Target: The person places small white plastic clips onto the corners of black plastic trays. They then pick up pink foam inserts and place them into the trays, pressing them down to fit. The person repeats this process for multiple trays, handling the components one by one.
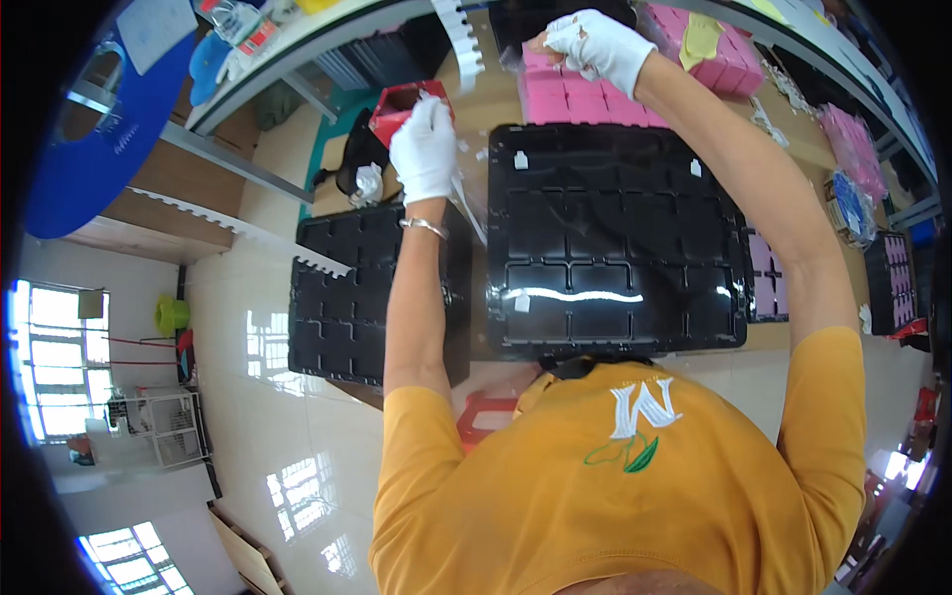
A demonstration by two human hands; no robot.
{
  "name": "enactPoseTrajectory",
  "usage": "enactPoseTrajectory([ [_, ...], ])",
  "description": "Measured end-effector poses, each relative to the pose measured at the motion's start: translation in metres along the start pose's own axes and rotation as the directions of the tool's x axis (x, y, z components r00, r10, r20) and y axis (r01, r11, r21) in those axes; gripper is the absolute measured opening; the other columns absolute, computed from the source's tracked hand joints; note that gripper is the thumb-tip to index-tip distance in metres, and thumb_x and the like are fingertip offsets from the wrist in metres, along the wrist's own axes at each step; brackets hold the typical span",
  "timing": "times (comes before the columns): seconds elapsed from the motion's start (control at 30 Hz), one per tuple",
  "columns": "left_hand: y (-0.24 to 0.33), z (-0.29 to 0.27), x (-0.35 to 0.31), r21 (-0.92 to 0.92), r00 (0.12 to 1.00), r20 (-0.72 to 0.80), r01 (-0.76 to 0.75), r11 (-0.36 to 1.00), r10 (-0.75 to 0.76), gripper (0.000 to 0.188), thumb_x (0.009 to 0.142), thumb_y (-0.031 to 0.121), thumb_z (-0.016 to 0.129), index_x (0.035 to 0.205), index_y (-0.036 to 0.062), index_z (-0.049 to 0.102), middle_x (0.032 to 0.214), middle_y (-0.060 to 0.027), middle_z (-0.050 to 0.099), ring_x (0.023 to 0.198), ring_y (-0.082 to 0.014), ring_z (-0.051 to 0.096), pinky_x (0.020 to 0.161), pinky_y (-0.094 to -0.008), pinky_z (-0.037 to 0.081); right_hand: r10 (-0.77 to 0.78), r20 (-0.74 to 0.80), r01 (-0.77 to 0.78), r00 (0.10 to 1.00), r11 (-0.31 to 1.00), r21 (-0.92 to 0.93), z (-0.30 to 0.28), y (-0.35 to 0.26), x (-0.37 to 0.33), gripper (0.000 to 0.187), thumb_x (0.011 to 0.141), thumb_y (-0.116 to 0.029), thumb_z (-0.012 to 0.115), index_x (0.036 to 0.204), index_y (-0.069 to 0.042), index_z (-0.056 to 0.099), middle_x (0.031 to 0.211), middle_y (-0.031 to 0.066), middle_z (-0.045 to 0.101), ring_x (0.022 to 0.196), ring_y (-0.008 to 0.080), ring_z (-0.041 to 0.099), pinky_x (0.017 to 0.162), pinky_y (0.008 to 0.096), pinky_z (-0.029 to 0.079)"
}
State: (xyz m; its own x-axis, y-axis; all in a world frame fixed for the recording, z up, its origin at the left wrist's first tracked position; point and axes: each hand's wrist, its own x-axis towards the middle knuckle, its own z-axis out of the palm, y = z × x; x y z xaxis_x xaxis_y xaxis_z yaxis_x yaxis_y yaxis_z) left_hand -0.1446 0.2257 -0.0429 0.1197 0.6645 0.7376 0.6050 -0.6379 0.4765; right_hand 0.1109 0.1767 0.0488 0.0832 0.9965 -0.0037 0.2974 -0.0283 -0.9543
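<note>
My left hand (423,154), in a white glove, is at the near right edge of a small open red box (400,107). Its fingers are pressed together; whatever they pinch is too small to name. My right hand (600,50), also gloved, reaches over the far edge of a stack of pink blocks (585,102). Its fingers are curled together, and what lies between them is hidden. In front of me lies a black plastic tray (615,233) with molded compartments and a few small white pieces on it.
More black trays (342,288) are stacked to the left. Wrapped pink blocks (719,59) lie at the far right. Metal shelf bars (243,164) and a toothed white strip (238,228) cross the left side. A crumpled white wad (368,184) sits near the red box.
</note>
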Motion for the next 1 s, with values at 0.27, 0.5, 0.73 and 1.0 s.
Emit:
enactPoseTrajectory([
  [0.27, 0.01, 0.002, 0.004, -0.528, 0.735, 0.619, 0.65, 0.546, -0.277, 0.05, 0.082, -0.009, 0.051, 0.131, -0.0018, 0.048, 0.114, -0.0149, 0.064, 0.089, -0.0186, 0.065, 0.064, -0.0292, 0.054, -0.611, -0.316, 0.52, 0.726, 0.788, -0.33, 0.009, 0.002, 0.035, 0.021, 0.084, -0.018, 0.069, 0.1, -0.004, 0.069, 0.081, 0.0097, 0.068, 0.068, 0.0211, 0.062, 0.066, 0.0334, 0.05],
  [0.5, 0.019, -0.017, 0.003, -0.628, 0.75, 0.586, 0.659, 0.413, -0.307, 0.028, 0.092, 0.015, 0.064, 0.116, 0.0014, 0.062, 0.082, -0.0015, 0.064, 0.064, -0.0053, 0.055, 0.053, -0.0195, 0.041, -0.831, 0.236, 0.359, 0.504, -0.048, -0.932, -0.015, -0.115, 0.078, 0.042, 0.074, -0.035, 0.074, 0.108, -0.011, 0.068, 0.093, 0.0099, 0.062, 0.092, 0.0311, 0.06, 0.081, 0.0416, 0.05],
  [0.73, 0.0, -0.058, -0.017, -0.549, 0.759, 0.544, 0.644, 0.533, -0.357, 0.017, 0.093, 0.019, 0.064, 0.096, 0.0029, 0.068, 0.068, 0.0029, 0.06, 0.053, -0.0021, 0.048, 0.047, -0.0173, 0.034, -0.782, 0.524, 0.423, 0.337, -0.371, -0.826, -0.031, -0.114, 0.105, 0.013, 0.071, -0.015, 0.065, 0.083, -0.012, 0.063, 0.082, 0.0085, 0.06, 0.083, 0.029, 0.062, 0.07, 0.0419, 0.051],
  [1.0, -0.009, -0.059, -0.035, -0.536, 0.689, 0.624, 0.72, 0.44, -0.368, 0.021, 0.095, 0.02, 0.058, 0.103, 0.0012, 0.063, 0.083, -0.0054, 0.066, 0.062, -0.0099, 0.059, 0.052, -0.0229, 0.047, -0.732, -0.018, 0.376, 0.681, 0.37, -0.85, -0.049, -0.073, 0.082, 0.026, 0.09, -0.019, 0.062, 0.109, -0.001, 0.067, 0.086, 0.0101, 0.067, 0.074, 0.0166, 0.062, 0.067, 0.0313, 0.051],
])
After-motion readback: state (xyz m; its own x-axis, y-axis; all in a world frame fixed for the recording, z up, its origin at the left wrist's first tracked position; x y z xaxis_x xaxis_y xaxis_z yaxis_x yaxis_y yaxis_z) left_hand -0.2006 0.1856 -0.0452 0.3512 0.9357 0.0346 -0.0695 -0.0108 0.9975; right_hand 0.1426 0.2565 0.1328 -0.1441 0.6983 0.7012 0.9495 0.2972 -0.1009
